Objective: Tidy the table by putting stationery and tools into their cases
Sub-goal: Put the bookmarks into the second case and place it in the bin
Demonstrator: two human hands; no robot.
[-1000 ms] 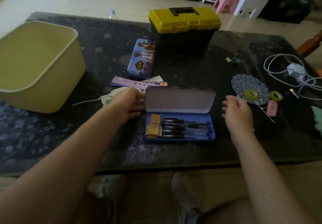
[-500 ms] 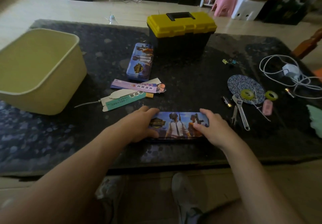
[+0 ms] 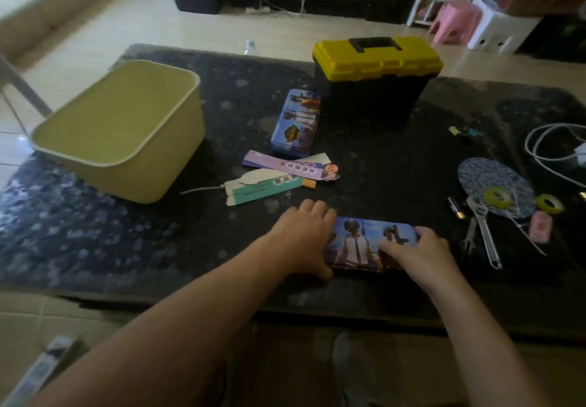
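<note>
A closed pencil case [image 3: 364, 245] with a printed picture lid lies near the table's front edge. My left hand [image 3: 304, 238] grips its left end, fingers over the far edge and thumb at the near edge. My right hand [image 3: 415, 253] holds the right end, thumb lying on the lid. A second printed pencil case [image 3: 296, 124] lies closed further back, beside a black toolbox with a shut yellow lid [image 3: 377, 80]. To the right lie a wrench [image 3: 485, 238], a small battery [image 3: 456, 208], two yellow tape rolls [image 3: 498, 197], a pink eraser [image 3: 540, 226] and binder clips [image 3: 463, 132].
An empty yellow-green bin [image 3: 126, 127] stands at the back left. Paper bookmarks and a teal strip [image 3: 272, 184] lie just behind my left hand. A patterned round fan [image 3: 482, 178] and a white cable with charger [image 3: 551, 153] occupy the right side. The dark table edge [image 3: 222, 299] runs close below my hands.
One second ago the pencil case stood open with pens inside; its lid is now down, and both hands have come onto its two ends and stay there.
</note>
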